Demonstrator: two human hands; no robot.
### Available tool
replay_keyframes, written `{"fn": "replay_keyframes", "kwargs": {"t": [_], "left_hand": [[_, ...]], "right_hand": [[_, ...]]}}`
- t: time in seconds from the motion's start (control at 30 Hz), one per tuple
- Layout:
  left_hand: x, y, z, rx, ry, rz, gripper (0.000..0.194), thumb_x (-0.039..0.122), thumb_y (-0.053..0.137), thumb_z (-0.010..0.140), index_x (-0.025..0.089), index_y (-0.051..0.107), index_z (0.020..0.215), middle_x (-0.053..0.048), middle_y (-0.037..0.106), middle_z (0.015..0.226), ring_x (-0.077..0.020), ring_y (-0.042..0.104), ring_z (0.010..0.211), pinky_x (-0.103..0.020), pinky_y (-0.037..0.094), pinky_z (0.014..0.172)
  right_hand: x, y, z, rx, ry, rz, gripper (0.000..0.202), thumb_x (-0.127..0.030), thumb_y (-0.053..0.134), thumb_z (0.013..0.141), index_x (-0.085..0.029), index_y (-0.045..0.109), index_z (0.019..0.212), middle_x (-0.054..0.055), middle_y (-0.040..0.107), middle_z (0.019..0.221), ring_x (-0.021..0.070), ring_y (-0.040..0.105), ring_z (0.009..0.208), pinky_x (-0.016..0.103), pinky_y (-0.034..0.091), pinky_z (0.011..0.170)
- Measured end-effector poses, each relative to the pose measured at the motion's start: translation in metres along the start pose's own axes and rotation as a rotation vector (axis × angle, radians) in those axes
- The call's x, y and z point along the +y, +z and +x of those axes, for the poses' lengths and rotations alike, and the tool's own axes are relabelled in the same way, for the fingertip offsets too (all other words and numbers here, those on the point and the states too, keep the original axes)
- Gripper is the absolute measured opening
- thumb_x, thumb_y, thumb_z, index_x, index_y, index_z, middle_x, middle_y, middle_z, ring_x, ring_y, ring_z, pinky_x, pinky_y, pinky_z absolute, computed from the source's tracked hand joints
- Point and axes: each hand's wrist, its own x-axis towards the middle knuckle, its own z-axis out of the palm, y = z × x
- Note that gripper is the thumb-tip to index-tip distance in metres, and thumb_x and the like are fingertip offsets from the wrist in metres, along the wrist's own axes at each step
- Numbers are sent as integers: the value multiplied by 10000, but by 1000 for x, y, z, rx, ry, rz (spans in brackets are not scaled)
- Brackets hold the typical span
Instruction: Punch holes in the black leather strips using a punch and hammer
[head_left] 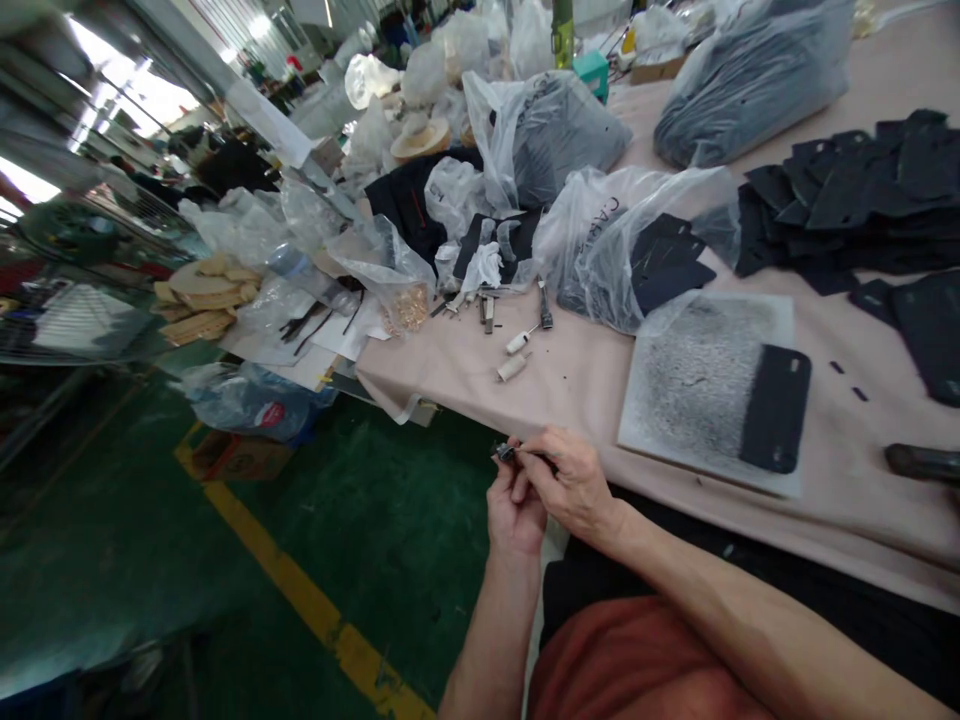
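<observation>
Just off the table's front edge, my left hand (516, 515) is closed with a small dark metal part (504, 452) at its fingertips. My right hand (574, 480) meets it there, thumb and fingers pinched together close against that part. Whatever the right fingertips grip is hidden or too small to name. On the table beyond the hands lie two short pale cylindrical pieces, one a white handle (517, 343) with a thin metal shaft, the other a beige piece (513, 367). A dark-handled tool (544, 305) lies behind them.
To the right, a black cut piece (777, 408) rests on a dark-speckled white board (690, 375). Stacked black pieces (862, 195) and a dark tool handle (922, 462) lie farther right. Filled plastic bags (555, 130) crowd the back. Green floor shows left of the table.
</observation>
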Motion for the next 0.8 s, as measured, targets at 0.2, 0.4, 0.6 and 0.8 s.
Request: {"fn": "replay_keyframes", "kwargs": {"t": [0.2,0.4,0.6,0.8], "left_hand": [[-3,-3,3,-13,-24,37,404,294,305,1020,102,659,988,12,521,667,10,409,503,-91,468,736],[-3,-15,10,-78,18,140,327,278,395,992,125,683,1002,-7,567,711,-13,481,586,-149,484,843],[-3,-3,8,-3,68,95,403,228,302,1021,91,680,997,-1,627,756,56,278,397,-116,493,757],[-6,2,4,-47,54,108,441,265,277,1026,104,686,989,28,519,608,49,241,384,-115,485,709]], "right_hand": [[0,0,-1,-17,-93,-85,219,-194,488,917,-134,593,734,34,529,687,118,438,647,295,311,683],[2,-5,2,-28,-7,-75,192,-194,517,894,-134,607,735,36,558,704,126,466,651,308,317,699],[-5,-24,4,127,12,162,134,-135,543,874,-133,610,758,16,563,703,101,514,680,271,359,706],[-6,-26,2,106,-34,117,129,-103,522,864,-128,620,784,7,559,683,103,502,662,285,337,706]]}}
